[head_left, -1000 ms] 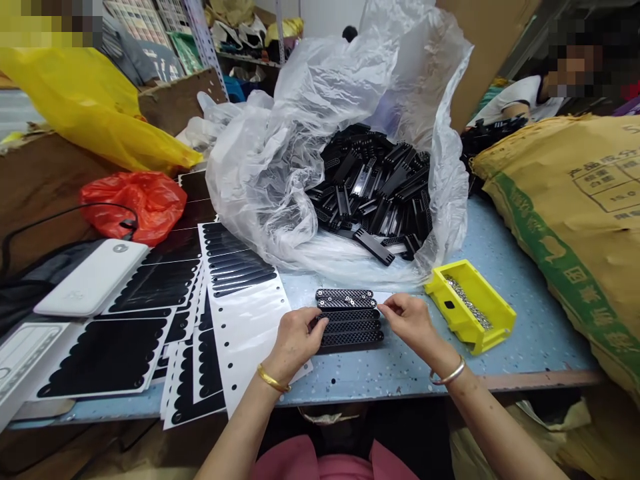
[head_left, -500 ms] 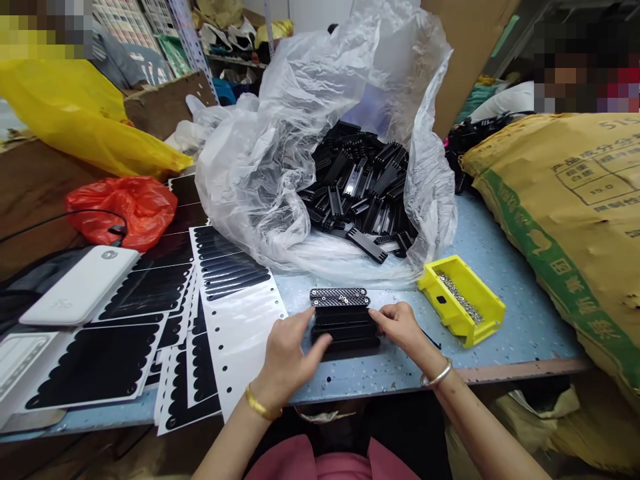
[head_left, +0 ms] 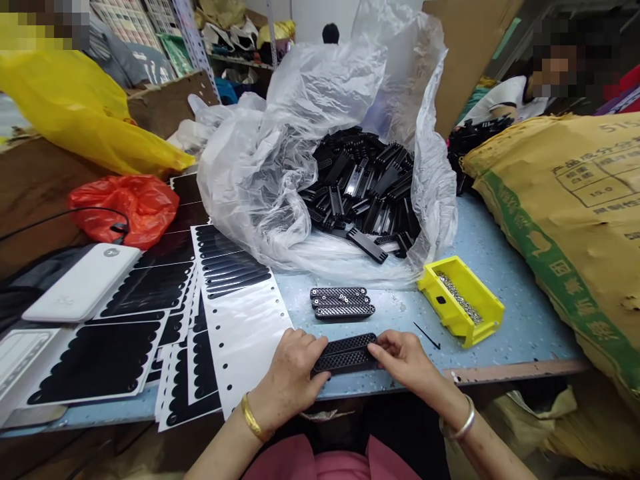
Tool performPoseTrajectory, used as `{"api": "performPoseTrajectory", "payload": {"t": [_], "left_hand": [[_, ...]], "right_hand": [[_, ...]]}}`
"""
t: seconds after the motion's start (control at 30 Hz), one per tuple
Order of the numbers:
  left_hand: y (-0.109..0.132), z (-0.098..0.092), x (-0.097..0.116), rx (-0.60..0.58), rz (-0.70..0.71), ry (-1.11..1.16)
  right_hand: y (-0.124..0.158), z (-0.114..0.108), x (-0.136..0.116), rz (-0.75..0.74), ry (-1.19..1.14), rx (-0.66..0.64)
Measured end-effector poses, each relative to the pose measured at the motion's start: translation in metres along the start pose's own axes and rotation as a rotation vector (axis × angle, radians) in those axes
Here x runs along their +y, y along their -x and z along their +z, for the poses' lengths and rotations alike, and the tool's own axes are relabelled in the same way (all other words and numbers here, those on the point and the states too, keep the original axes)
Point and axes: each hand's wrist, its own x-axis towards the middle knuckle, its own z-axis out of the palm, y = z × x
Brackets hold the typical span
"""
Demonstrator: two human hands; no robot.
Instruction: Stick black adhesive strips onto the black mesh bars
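Your left hand (head_left: 295, 370) and right hand (head_left: 407, 360) pinch opposite ends of the long black textured bars (head_left: 347, 361) near the blue speckled table's (head_left: 500, 247) front edge. Beyond, similar black bars (head_left: 345, 311) partly carry small silver metal pieces (head_left: 343, 298); yours show none. Your fingers hide the ends; table contact is unclear.

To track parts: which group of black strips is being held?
The front group, held at its ends by left hand and right hand; the silver-dotted group and bagged pile lie untouched behind.
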Motion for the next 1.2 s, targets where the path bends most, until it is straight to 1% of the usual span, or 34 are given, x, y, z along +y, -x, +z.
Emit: {"api": "performPoseTrajectory", "payload": {"t": [0.03, 0.1, 0.17, 0.2, 0.23, 0.3, 0.37, 0.4, 0.43, 0.5, 0.57, 0.63, 0.7, 0.77, 0.87, 0.93, 1.0, 1.1, 1.2], "left_hand": [[0.001, -0.001, 0.001, -0.005, 0.009, -0.003], [0.003, -0.003, 0.002, -0.008, 0.012, -0.009], [0.003, -0.004, 0.002, -0.009, 0.01, -0.008], [0.002, -0.005, 0.002, -0.003, 0.011, 0.0], [0.002, -0.006, 0.001, 0.013, 0.015, 0.016], [0.0, -0.007, -0.002, 0.094, -0.012, 0.073], [-0.006, -0.007, -0.007, 0.195, -0.137, 0.134], [-0.011, -0.007, -0.01, 0.227, -0.224, 0.145], [-0.017, -0.006, -0.014, 0.241, -0.309, 0.145], [-0.031, -0.005, -0.019, 0.209, -0.417, 0.12], [-0.043, -0.003, -0.021, 0.147, -0.442, 0.084], [-0.05, -0.001, -0.021, 0.091, -0.447, 0.06], [-0.05, 0.0, -0.019, 0.063, -0.45, 0.075], [-0.045, 0.0, -0.016, 0.068, -0.454, 0.137], [-0.034, -0.001, -0.013, 0.095, -0.478, 0.315], [-0.03, 0.0, -0.012, 0.096, -0.506, 0.452], [-0.028, 0.001, -0.011, 0.091, -0.532, 0.531], [-0.031, 0.004, -0.011, 0.092, -0.554, 0.49], [-0.036, 0.007, -0.013, 0.105, -0.603, 0.451]], "right_hand": [[0.004, 0.0, 0.001, 0.012, 0.005, -0.009], [0.011, -0.001, 0.003, 0.026, 0.036, 0.015], [0.015, -0.004, 0.003, -0.006, 0.086, 0.057], [0.016, -0.007, 0.003, -0.044, 0.116, 0.057], [0.015, -0.01, 0.002, -0.084, 0.142, 0.048], [0.01, -0.015, 0.001, -0.122, 0.153, 0.065], [-0.002, -0.02, -0.001, -0.093, 0.121, 0.172], [-0.01, -0.022, -0.002, -0.069, 0.096, 0.234], [-0.019, -0.022, -0.003, -0.051, 0.074, 0.267], [-0.037, -0.021, -0.006, -0.01, 0.011, 0.249], [-0.049, -0.016, -0.007, 0.043, -0.065, 0.214], [-0.053, -0.01, -0.006, 0.075, -0.13, 0.18], [-0.049, -0.007, -0.003, 0.094, -0.198, 0.149], [-0.043, -0.006, -0.001, 0.119, -0.284, 0.144], [-0.035, -0.007, -0.001, 0.126, -0.373, 0.16], [-0.032, -0.008, -0.003, 0.103, -0.395, 0.172], [-0.032, -0.009, -0.005, 0.077, -0.392, 0.19], [-0.035, -0.006, -0.004, 0.052, -0.36, 0.22], [-0.039, -0.002, 0.002, 0.053, -0.379, 0.272]]}}
